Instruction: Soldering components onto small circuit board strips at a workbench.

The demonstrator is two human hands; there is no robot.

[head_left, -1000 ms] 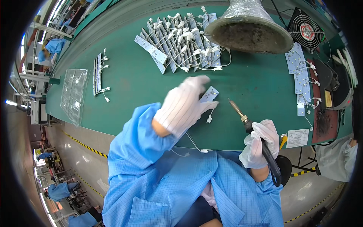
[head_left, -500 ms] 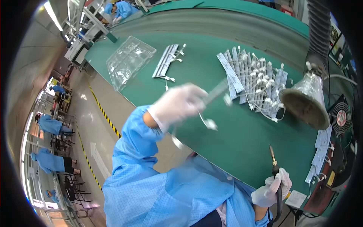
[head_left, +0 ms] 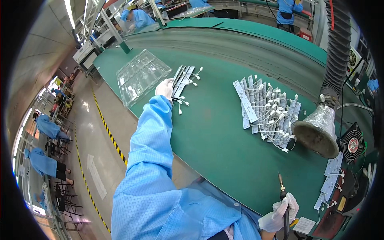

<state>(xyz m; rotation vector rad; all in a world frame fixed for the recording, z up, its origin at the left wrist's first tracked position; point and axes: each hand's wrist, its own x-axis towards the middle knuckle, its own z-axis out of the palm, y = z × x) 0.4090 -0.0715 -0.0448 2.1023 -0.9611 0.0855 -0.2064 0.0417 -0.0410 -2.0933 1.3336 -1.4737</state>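
Note:
My right hand (head_left: 279, 214), in a white glove, is closed around the handle of a soldering iron (head_left: 282, 187), whose tip points up and away over the mat. My left hand (head_left: 165, 89), also gloved, is reached far out, with its fingers closed at the left edge of a small row of narrow circuit board strips (head_left: 184, 82). It grips a strip there, partly hidden by the hand. White wires with connectors stick out from the row. A larger pile of similar wired strips (head_left: 264, 108) lies right of centre.
A clear plastic tray (head_left: 142, 76) lies beside the left hand. A fume extractor hood (head_left: 318, 132) on a ribbed hose hangs at the right, near a small fan (head_left: 353, 145). More strips (head_left: 331, 178) lie along the green table's (head_left: 224, 160) right side. Other people sit across the bench.
My left hand has carried a wired strip leftward and away from me to the small row. My right hand still holds the soldering iron. The view has shifted a little.

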